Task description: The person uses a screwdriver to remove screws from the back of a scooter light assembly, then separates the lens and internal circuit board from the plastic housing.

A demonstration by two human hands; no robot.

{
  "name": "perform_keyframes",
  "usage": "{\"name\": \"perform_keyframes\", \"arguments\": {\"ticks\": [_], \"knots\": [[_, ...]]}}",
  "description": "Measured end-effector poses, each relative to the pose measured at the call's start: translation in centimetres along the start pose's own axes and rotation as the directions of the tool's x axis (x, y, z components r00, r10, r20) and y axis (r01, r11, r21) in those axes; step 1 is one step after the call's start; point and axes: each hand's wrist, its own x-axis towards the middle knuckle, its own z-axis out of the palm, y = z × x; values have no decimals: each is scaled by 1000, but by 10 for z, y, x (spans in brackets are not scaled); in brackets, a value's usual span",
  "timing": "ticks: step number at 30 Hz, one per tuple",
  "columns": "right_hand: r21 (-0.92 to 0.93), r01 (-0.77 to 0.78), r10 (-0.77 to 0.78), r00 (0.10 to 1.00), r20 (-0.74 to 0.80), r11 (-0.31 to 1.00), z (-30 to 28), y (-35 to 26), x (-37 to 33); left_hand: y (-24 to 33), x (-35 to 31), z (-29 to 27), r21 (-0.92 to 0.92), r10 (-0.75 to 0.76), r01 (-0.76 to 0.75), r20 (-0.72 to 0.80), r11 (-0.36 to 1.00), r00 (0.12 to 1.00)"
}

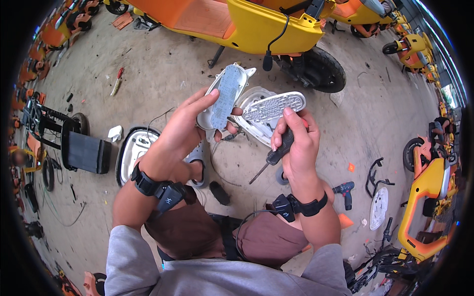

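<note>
My left hand (190, 111) is closed round the edge of an oval white housing (243, 79) with a blue-grey speckled plate (226, 98) inside it. In my right hand (300, 148) are two things: an oval panel with a bumpy pale surface (274, 107), pinched at its near end by the thumb, and a screwdriver (281, 149) against the palm. The screwdriver's metal shaft points down and to the left, touching nothing. Behind the panel, a larger white shell (259, 132) lies on the floor, partly covered by my right hand and the panel.
A yellow-orange scooter (276, 32) stands ahead with its black wheel (323, 69). A black-rimmed white shell (131, 148) lies left of my legs. A red-handled screwdriver (118, 79) is farther left, a power drill (345, 194) at right. Loose cable (217, 172) crosses the floor.
</note>
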Motion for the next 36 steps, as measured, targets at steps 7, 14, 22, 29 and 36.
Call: {"name": "perform_keyframes", "arguments": {"ticks": [7,14,22,29,36], "knots": [[-398,543,-392,828,401,739,-2,-2,-17,3,-2,-5,21,-10,12,-75,1000,997],[-381,693,-476,708,522,613,4,3,-18,-1,-1,-7,-13,-9,8,-66,1000,998],[-538,360,-264,932,249,762,4,9,-19,-3,-1,-8,-151,6,0,38,988,999],[-565,167,-127,986,109,808,1,20,-1,-3,0,-15,-177,7,2,51,984,999],[-714,-283,235,957,-168,641,-83,123,78,8,-4,-3,-69,83,-84,-21,994,996]]}}
